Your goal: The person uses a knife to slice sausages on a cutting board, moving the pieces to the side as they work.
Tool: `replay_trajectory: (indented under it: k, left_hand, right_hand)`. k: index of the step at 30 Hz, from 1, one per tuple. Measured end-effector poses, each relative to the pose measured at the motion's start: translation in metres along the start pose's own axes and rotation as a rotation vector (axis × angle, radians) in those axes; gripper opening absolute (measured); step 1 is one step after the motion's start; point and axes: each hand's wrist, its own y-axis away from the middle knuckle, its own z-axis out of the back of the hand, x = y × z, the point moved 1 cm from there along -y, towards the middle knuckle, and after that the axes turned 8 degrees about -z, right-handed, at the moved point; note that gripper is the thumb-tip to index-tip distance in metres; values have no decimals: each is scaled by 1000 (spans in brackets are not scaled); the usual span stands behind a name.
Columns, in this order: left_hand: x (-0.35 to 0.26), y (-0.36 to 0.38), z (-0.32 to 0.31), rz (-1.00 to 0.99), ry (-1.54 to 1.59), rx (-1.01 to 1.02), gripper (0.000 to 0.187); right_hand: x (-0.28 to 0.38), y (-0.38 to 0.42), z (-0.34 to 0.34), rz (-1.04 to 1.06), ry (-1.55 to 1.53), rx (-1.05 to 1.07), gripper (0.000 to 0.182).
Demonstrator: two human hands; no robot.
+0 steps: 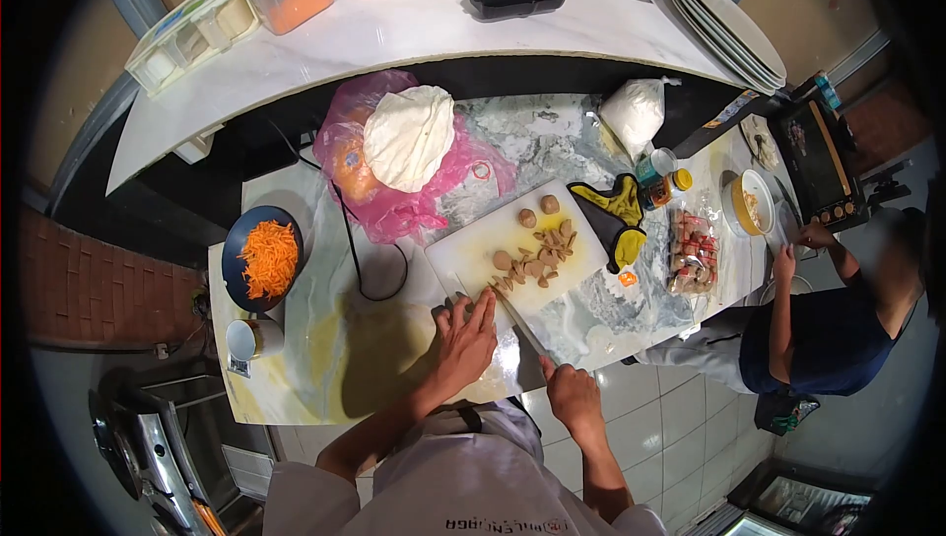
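Note:
On the white cutting board (458, 258) lie sliced brown meatballs (537, 265), with two whole meatballs (549, 204) at its far edge. My right hand (572, 396) is closed around the handle of a knife (522, 327), whose blade reaches over the near edge of the board. My left hand (466, 341) is at the board's near edge, beside the blade tip and a few small slices. Its fingers are bent and drawn together; whatever they hold is hidden.
Left stands a dark bowl of shredded carrot (269, 258) and a white cup (253, 339). Behind are a pink plastic bag (365, 171) and flatbread-like round (409, 137). Right are a yellow-black cloth item (616, 216), jars, a packet (693, 252), and another person (818, 329) by a bowl (751, 203).

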Motion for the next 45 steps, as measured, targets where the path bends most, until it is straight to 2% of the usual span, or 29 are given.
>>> replay_trajectory:
  k: [6, 17, 24, 27, 30, 34, 37, 40, 43, 45]
  left_hand:
    - [6, -7, -2, 1, 110, -92, 57]
    - [11, -26, 1, -73, 90, -160, 48]
    - [28, -41, 9, -53, 334, -218, 37]
    - [43, -57, 12, -14, 382, -242, 35]
    - [56, -88, 24, -75, 424, -285, 36]
    - [69, -113, 19, -185, 362, -57, 33]
    - [73, -125, 23, -169, 276, 80, 23]
    - [76, -125, 30, -114, 359, 29, 18]
    - [80, -118, 36, 35, 594, 28, 22]
    - [81, -110, 40, 54, 640, -166, 21]
  right_hand:
    - [-21, -17, -11, 112, -201, 35, 77]
    - [-38, -20, -10, 32, -437, 70, 80]
    - [-42, -20, -31, 59, -531, 85, 77]
    - [-32, -10, -28, -21, -515, 227, 79]
    - [-23, 3, -34, 7, -570, 256, 80]
    - [-25, 0, -52, 12, -461, 368, 81]
    - [-25, 2, -54, -18, -480, 330, 80]
    - [-26, -2, -54, -11, -477, 332, 74]
    - [-22, -3, -51, 6, -507, 299, 69]
    - [-13, -3, -40, -31, -516, 316, 68]
